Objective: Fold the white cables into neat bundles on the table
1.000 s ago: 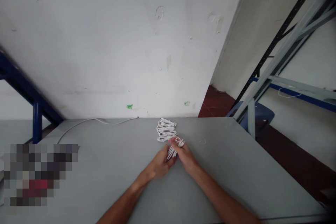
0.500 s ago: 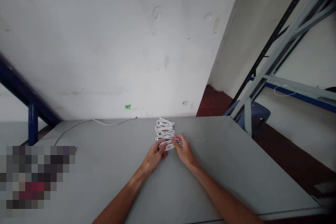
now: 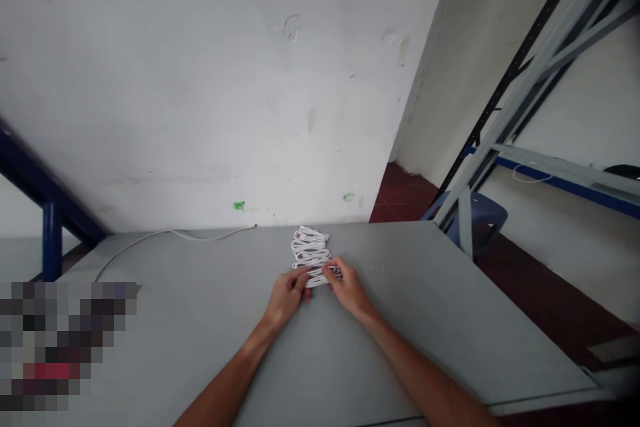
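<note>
Between my two hands is a coiled white cable (image 3: 318, 279), low over the table. My left hand (image 3: 287, 292) pinches its left end, and my right hand (image 3: 346, 283) grips its right end, thumb on top. Just beyond my fingers, several more white cable bundles (image 3: 310, 244) lie in a row reaching toward the wall. The nearest of them is partly hidden by my fingers and the held coil.
The grey table (image 3: 210, 333) meets a white wall (image 3: 200, 80) at its far edge. A single loose white cable (image 3: 200, 238) runs along the back left. Blue metal posts (image 3: 53, 240) stand at left, a grey frame (image 3: 465, 213) and blue chair (image 3: 483, 213) at right.
The view has shifted slightly, so everything sits a little farther left. Both hands stay on the same coiled cable, with only a small shift in the left fingers.
</note>
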Action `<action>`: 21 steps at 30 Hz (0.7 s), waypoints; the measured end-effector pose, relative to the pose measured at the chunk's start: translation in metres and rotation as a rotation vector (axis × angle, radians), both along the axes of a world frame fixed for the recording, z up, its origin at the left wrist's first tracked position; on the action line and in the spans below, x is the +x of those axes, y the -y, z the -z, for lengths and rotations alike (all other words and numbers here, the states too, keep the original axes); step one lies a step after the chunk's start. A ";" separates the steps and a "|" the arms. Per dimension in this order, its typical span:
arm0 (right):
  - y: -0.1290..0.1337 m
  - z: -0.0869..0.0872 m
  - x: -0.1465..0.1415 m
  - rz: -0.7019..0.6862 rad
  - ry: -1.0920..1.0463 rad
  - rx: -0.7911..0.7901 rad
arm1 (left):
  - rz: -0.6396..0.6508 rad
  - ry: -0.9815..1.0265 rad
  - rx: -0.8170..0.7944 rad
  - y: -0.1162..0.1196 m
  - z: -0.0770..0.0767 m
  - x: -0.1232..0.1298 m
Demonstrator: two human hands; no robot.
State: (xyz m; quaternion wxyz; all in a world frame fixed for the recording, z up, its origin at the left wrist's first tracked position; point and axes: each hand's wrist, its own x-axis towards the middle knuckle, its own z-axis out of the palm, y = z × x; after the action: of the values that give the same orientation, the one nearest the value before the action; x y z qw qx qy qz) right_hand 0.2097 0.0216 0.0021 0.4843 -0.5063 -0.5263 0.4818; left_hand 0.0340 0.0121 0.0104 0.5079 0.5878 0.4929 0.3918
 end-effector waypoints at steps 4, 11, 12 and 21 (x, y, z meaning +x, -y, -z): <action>-0.002 -0.008 0.016 0.036 0.303 0.229 | 0.025 -0.052 -0.009 -0.006 0.003 -0.005; -0.027 -0.017 0.110 0.355 0.673 0.293 | 0.068 -0.098 -0.023 -0.009 0.005 -0.007; -0.029 -0.015 0.121 0.358 0.694 0.282 | 0.067 -0.095 -0.023 -0.009 0.005 -0.007; -0.040 0.009 0.134 0.331 0.913 0.180 | 0.054 -0.106 -0.019 -0.009 0.006 -0.008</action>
State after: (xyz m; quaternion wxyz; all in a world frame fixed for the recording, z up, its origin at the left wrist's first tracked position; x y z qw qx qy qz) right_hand 0.3441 0.0615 -0.0064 0.3160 -0.6985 -0.6370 0.0800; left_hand 0.0258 0.0208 0.0041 0.4968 0.6162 0.5068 0.3415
